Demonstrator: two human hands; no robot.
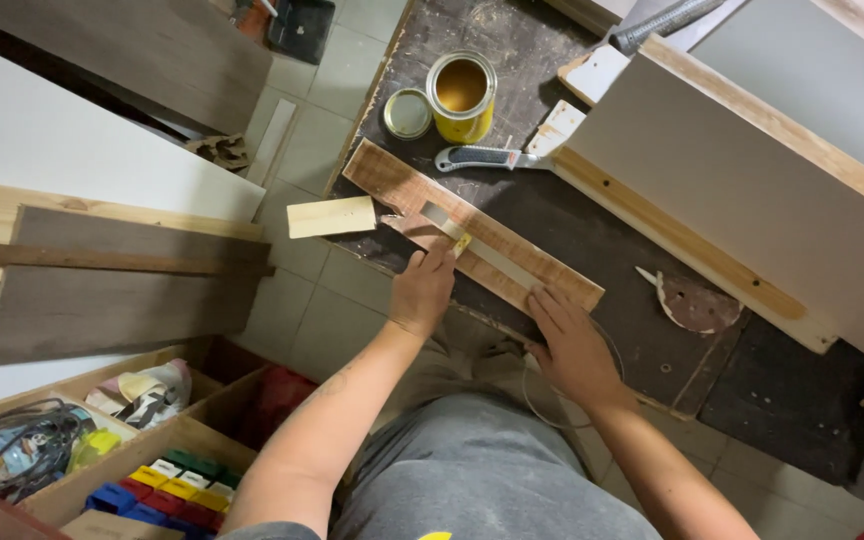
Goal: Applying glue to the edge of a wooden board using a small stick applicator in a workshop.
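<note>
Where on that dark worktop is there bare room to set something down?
The widest bare patch lies between the reddish board and the long wooden batten. It's crowded near the open tin, its lid and the knife.

1 head view, steeply downward from close above the hands (497, 320) and workbench (592, 240)
</note>
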